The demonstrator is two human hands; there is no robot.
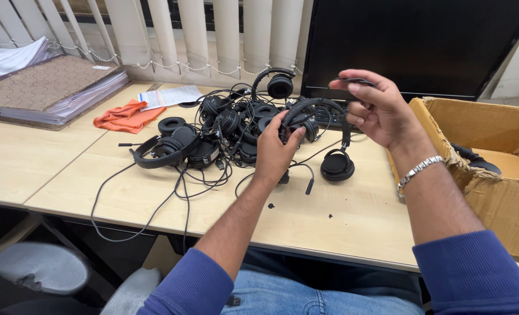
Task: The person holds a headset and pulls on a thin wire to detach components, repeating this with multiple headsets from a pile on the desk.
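We see a dark, blank monitor (414, 44) at the back of the desk (341, 216). Right of the monitor sits an open brown cardboard box (498, 146) with torn flaps. Left of the monitor lies a white printed leaflet (169, 96), flat on the desk.

A black headset (323, 125) is held above the desk, headband arching up, one round ear pad hanging low near the desktop, its thin cable looping up to the right. It is just beside a tangled pile of similar headsets.
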